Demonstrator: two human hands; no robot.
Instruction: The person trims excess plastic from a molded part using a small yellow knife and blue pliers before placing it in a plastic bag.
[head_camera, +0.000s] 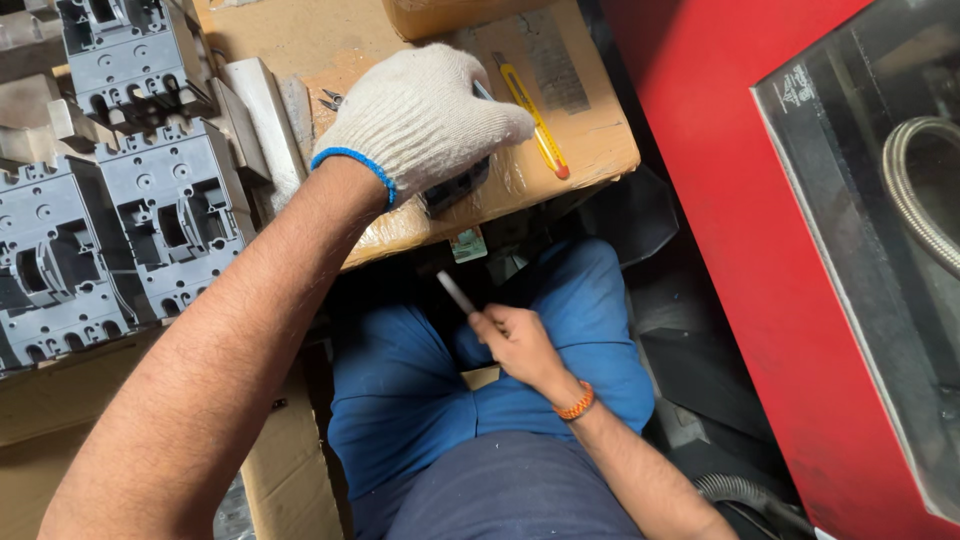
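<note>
- Resting on a cardboard box (590, 150) at the far middle of the scene: left hand (425, 115), in a white knit glove with a blue cuff, palm down.
- Curled over a dark grey plastic part (458, 187), gloved fingers closed on its top; only the near edge of the part peeking out below the palm, so its long axis cannot be told.
- Lying just right of the glove on the same box: a yellow utility knife (536, 122), long axis running from far left to near right, orange end pointing near and right, far end tucked under the gloved fingertips.
- Held low over the lap: right hand (515, 345), bare, an orange bead bracelet (577, 403) on the wrist.
- Pinched in closed right fingers: a thin pale stick (456, 291), long axis slanting from the hand up toward the far left, free end pointing at the near edge of the box, well below the glove and not touching it.
- Stacked at the far left: grey moulded housings (150, 215) with slots and round holes, side by side and touching, on more cardboard.
- Leaning just left of the glove: a pale flat bar (262, 115), with small metal clips (331, 99) beside it.
- Filling the right side: a red machine (740, 200) with a dark window and a coiled metal hose (915, 190) behind it.
- Spread beneath the right hand: blue trousers (400, 390).
</note>
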